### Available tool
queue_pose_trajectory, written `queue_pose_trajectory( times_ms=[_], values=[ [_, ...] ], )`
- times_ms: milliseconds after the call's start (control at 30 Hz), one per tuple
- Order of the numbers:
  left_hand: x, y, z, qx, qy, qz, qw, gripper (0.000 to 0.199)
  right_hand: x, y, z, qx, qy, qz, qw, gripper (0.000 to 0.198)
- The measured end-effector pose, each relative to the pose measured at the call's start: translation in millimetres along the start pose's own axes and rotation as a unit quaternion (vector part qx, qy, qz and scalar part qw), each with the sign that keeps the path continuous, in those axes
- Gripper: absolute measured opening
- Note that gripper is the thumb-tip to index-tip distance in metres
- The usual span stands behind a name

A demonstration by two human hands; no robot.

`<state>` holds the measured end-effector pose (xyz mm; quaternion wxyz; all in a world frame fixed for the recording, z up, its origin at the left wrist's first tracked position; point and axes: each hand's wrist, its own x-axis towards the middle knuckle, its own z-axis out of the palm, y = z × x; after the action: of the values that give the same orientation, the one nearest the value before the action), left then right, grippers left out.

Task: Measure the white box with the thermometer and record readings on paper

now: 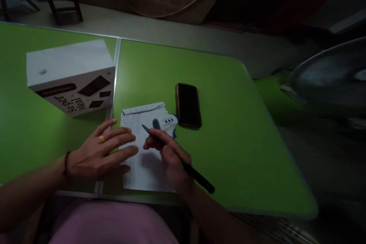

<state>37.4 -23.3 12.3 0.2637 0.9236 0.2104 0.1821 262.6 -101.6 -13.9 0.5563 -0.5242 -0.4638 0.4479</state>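
My right hand (174, 160) grips a black pen (198, 178), its tip pointing up and left above a sheet of paper (143, 171). Small dense marks run down the paper's left side, and its top edge is folded over. Fingers spread, my left hand (103, 152) reaches over the paper's left edge; whether it presses on the sheet I cannot tell. A white and blue gun-shaped device (166, 121), like an infrared thermometer, lies on the paper's upper right, its lower part hidden behind my right hand.
Just right of the device lies a dark phone (188, 105) in a brown case. A white box (71, 61) printed "Super Meal" stands at the left on the green table (228, 141). A metal strip (116, 61) divides the tabletop. Beyond the far edge is a dark chair (64, 7).
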Motion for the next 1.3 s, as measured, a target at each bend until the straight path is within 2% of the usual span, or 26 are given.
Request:
queue_pose_trajectory(
  times_ms=[33, 100, 167, 267, 367, 533, 633, 800, 967, 1300],
  values=[
    [2, 1, 10, 0.024, -0.014, 0.052, 0.998, 0.032, -1, 1, 0, -0.022, -0.004, 0.025, 0.999, 0.033],
    [5, -2, 24, 0.066, -0.04, 0.095, 0.992, 0.035, -3, 4, -1, -0.075, -0.008, 0.061, 0.995, 0.03],
    [5, -7, 29, 0.094, -0.066, 0.092, 0.989, 0.04, -6, 7, -2, -0.146, 0.003, 0.065, 0.987, 0.024],
    [3, -9, 28, 0.11, -0.091, 0.079, 0.987, 0.037, -11, 9, -2, -0.223, 0.048, 0.052, 0.972, 0.017],
    [3, -6, 25, 0.109, -0.096, 0.07, 0.987, 0.033, -11, 10, 0, -0.22, 0.056, 0.042, 0.973, 0.012],
    [4, -2, 22, 0.108, -0.111, 0.057, 0.986, 0.034, -3, 9, 4, -0.228, 0.054, -0.035, 0.972, 0.007],
    [4, -2, 21, 0.105, -0.119, 0.054, 0.986, 0.036, 0, 10, 4, -0.236, 0.048, -0.054, 0.969, 0.006],
    [2, -2, 23, 0.101, -0.112, 0.058, 0.987, 0.036, 0, 15, 2, -0.257, 0.044, -0.078, 0.962, 0.01],
    [2, -1, 24, 0.11, -0.097, 0.056, 0.988, 0.036, 1, 20, 1, -0.274, 0.039, -0.133, 0.952, 0.01],
    [4, 1, 24, 0.108, -0.103, 0.052, 0.987, 0.035, 0, 22, 1, -0.292, 0.032, -0.142, 0.945, 0.009]
  ],
)
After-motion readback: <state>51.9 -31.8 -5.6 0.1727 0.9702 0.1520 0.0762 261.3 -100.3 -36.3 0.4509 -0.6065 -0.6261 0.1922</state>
